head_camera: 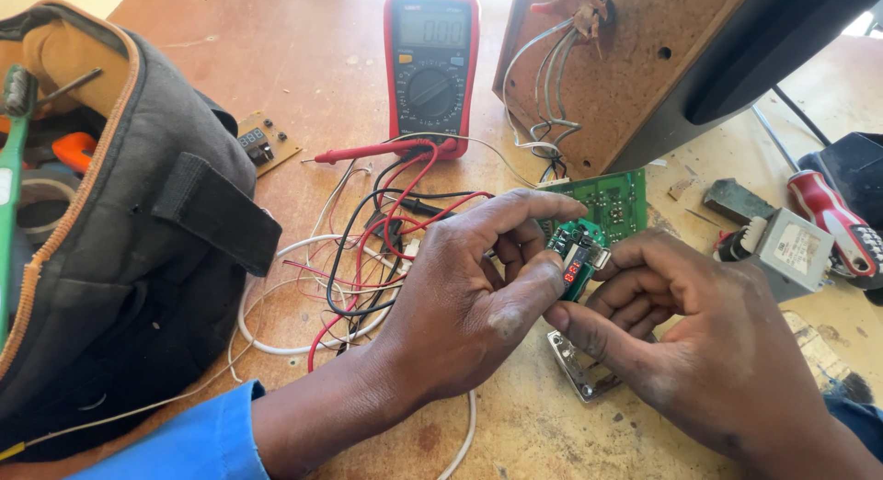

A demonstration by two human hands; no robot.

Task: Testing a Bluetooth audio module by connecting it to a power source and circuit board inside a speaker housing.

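Note:
Both my hands pinch a small green circuit module [577, 256] with a black display showing red digits and a metal socket on its right end. My left hand [474, 291] grips it from the left with thumb and forefinger. My right hand [708, 337] holds its right side with fingertips on the socket. A larger green circuit board [614, 202] lies just behind it. A red multimeter [430, 62] stands farther back, its red and black probe leads [386, 213] tangled with white wires under my left wrist.
An open dark tool bag [138, 232] fills the left side. A chipboard speaker panel [625, 57] with grey wires leans at the back right. A small transformer [793, 250], a red-handled screwdriver [832, 218] and a metal bracket [579, 374] lie on the wooden table [303, 48].

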